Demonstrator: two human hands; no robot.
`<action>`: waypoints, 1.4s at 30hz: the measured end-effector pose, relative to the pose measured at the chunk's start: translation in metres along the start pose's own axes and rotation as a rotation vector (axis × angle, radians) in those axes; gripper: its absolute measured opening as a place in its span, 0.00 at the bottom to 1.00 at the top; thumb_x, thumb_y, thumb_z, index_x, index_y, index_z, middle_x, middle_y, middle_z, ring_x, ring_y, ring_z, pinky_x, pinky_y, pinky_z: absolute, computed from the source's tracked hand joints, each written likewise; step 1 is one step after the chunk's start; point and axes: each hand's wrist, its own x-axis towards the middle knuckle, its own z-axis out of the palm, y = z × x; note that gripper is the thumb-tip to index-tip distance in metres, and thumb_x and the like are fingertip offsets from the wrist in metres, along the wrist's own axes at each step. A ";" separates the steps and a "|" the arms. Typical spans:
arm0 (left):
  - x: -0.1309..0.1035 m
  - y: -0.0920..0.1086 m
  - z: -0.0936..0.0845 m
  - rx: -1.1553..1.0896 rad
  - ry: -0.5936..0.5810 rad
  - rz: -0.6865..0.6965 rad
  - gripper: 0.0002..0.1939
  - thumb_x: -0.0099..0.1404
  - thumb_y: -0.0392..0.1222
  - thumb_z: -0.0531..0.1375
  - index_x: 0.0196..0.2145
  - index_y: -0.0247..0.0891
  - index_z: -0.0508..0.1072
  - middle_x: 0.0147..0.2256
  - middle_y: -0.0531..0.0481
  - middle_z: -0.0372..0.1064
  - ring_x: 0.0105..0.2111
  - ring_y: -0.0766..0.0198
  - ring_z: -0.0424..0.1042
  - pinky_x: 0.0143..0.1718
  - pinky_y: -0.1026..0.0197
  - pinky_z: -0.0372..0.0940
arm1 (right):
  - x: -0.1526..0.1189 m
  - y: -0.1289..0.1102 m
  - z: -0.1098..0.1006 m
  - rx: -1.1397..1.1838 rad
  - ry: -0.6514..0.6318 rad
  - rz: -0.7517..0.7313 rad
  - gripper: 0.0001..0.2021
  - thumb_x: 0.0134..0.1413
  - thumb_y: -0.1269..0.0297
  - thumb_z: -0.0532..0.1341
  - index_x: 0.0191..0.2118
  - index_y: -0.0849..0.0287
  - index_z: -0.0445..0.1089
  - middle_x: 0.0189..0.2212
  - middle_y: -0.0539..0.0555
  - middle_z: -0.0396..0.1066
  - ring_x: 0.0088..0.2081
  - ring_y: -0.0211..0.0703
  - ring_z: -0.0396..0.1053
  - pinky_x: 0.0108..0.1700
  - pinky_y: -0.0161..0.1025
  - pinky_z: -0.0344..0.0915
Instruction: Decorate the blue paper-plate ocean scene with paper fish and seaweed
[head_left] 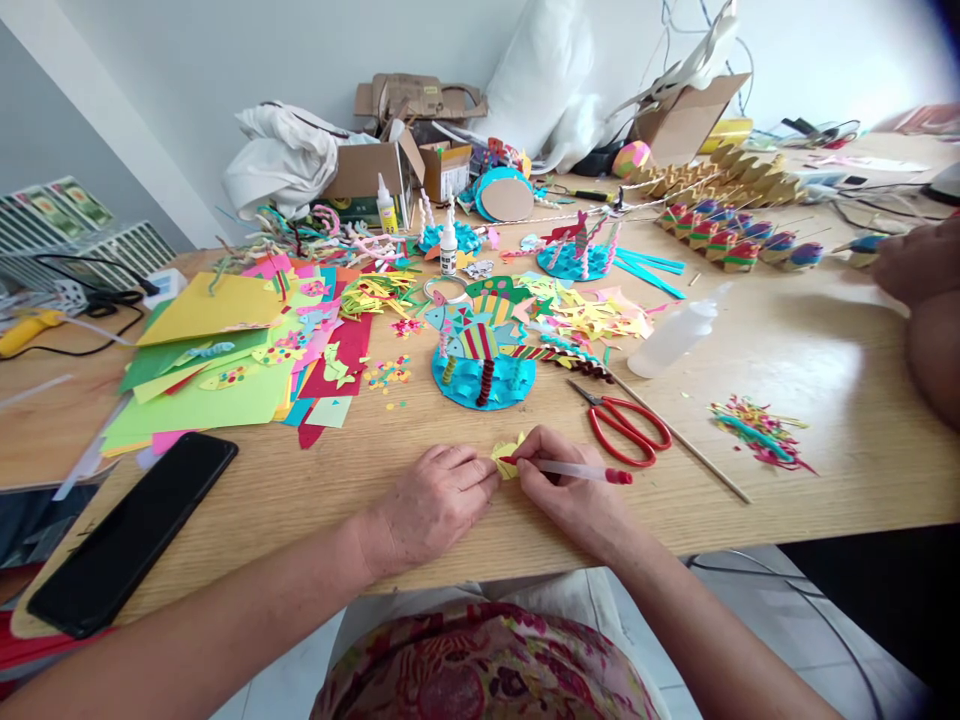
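My right hand (pixel 570 490) is closed around a red pen (pixel 574 470) with a pale barrel. Its red tip rests on a small yellow paper cutout (pixel 507 456) near the table's front edge. From the other side, the fingers of my left hand (pixel 442 500) are pressed together and hold the cutout's left edge against the table. Just beyond them stands a paper-fish model (pixel 480 340) on a round blue base (pixel 484 385) with fuzzy posts. Red-handled scissors (pixel 626 430) lie to the right of my right hand, blades half apart.
Coloured paper sheets (pixel 202 385) and a black phone (pixel 135 530) lie at left. A thin wooden stick (pixel 697 455), a translucent bottle (pixel 675 335) and shredded scraps (pixel 761 430) are at right. Another person's hand (pixel 919 260) rests at the right edge. Boxes (pixel 367 180) stand behind.
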 end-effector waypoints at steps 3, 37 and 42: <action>-0.001 0.000 0.001 -0.002 0.006 -0.004 0.11 0.66 0.36 0.49 0.44 0.33 0.67 0.41 0.46 0.68 0.44 0.60 0.63 0.41 0.57 0.62 | 0.000 0.001 0.001 -0.014 0.025 -0.007 0.04 0.46 0.71 0.52 0.24 0.57 0.59 0.18 0.46 0.62 0.21 0.34 0.60 0.23 0.31 0.53; 0.000 0.001 -0.001 0.006 -0.009 -0.009 0.11 0.65 0.35 0.50 0.44 0.32 0.66 0.41 0.46 0.68 0.44 0.60 0.64 0.42 0.56 0.62 | -0.002 -0.003 -0.003 0.002 -0.005 0.003 0.05 0.45 0.71 0.52 0.23 0.57 0.59 0.18 0.45 0.60 0.21 0.33 0.58 0.23 0.31 0.51; 0.000 0.001 -0.001 0.011 0.002 0.000 0.11 0.66 0.35 0.50 0.45 0.32 0.66 0.41 0.45 0.68 0.44 0.59 0.64 0.41 0.56 0.62 | -0.002 -0.002 -0.003 -0.009 -0.006 0.006 0.05 0.45 0.71 0.52 0.23 0.57 0.59 0.18 0.46 0.61 0.21 0.33 0.58 0.22 0.31 0.51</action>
